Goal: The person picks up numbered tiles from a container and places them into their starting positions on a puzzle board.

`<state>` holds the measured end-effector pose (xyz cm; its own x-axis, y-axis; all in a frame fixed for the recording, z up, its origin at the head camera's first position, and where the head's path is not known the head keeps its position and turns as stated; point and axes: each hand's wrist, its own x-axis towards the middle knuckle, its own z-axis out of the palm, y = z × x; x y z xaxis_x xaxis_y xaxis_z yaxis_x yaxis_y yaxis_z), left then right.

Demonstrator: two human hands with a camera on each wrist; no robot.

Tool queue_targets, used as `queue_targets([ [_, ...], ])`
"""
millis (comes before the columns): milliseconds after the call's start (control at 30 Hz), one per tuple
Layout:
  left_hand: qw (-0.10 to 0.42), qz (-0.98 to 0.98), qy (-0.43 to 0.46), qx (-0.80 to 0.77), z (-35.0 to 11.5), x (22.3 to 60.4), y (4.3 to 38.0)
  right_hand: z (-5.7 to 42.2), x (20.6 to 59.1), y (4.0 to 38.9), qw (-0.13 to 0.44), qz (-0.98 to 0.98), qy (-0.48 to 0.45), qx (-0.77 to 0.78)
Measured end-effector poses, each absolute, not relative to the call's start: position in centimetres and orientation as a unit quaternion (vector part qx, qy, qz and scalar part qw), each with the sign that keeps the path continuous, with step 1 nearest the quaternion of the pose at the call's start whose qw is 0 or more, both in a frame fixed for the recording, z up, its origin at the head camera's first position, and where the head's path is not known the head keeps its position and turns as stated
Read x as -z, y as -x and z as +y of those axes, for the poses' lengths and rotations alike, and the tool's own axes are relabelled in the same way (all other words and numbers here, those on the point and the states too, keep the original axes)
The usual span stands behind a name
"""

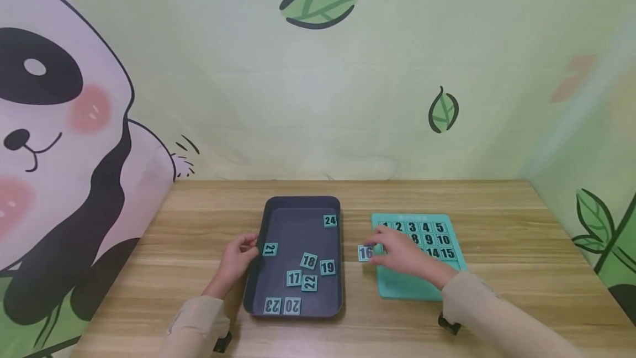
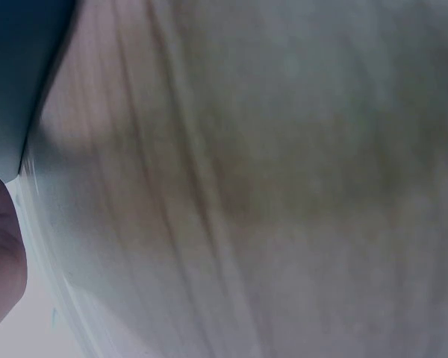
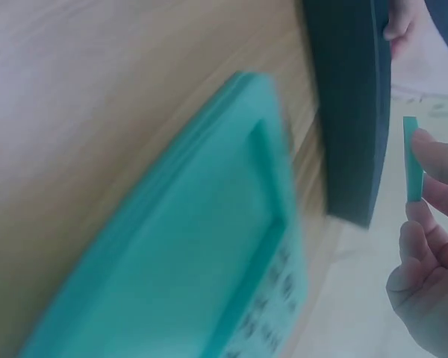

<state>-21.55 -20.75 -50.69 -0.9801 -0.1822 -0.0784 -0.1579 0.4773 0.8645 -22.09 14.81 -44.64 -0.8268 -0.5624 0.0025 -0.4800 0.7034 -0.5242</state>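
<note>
My right hand (image 1: 399,250) pinches a square number tile marked 16 (image 1: 365,253) between thumb and fingers. It is held just left of the teal number board (image 1: 404,287), over the board's left edge. In the right wrist view the tile (image 3: 413,160) shows edge-on, apart from the board. Rows of tiles up to 15 fill the board's upper part, some hidden by my hand; its lower part is bare. My left hand (image 1: 237,261) holds the left rim of a dark tray (image 1: 293,225) with curled fingers. Loose tiles, among them 17 (image 1: 293,278), lie in the tray.
Near the tray's far right corner lies tile 24 (image 1: 330,221); tiles 23 (image 1: 272,306) and 20 (image 1: 292,306) are along its near edge. Tray and board stand apart on a wooden table (image 1: 512,225). A printed backdrop (image 1: 238,70) rises behind the table.
</note>
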Motion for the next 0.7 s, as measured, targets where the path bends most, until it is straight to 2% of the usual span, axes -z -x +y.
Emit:
queue_targets([
  [400, 0.011, -0.861, -0.098, 0.5, -20.7, 50.5, 21.5, 18.9, 47.0, 22.0, 0.058, 0.944, 0.204, 0.254],
  [700, 0.024, -0.859, -0.087, 0.504, -20.7, 50.6, 21.4, 19.3, 49.0, 21.7, 0.046, 0.95, 0.208, 0.228],
])
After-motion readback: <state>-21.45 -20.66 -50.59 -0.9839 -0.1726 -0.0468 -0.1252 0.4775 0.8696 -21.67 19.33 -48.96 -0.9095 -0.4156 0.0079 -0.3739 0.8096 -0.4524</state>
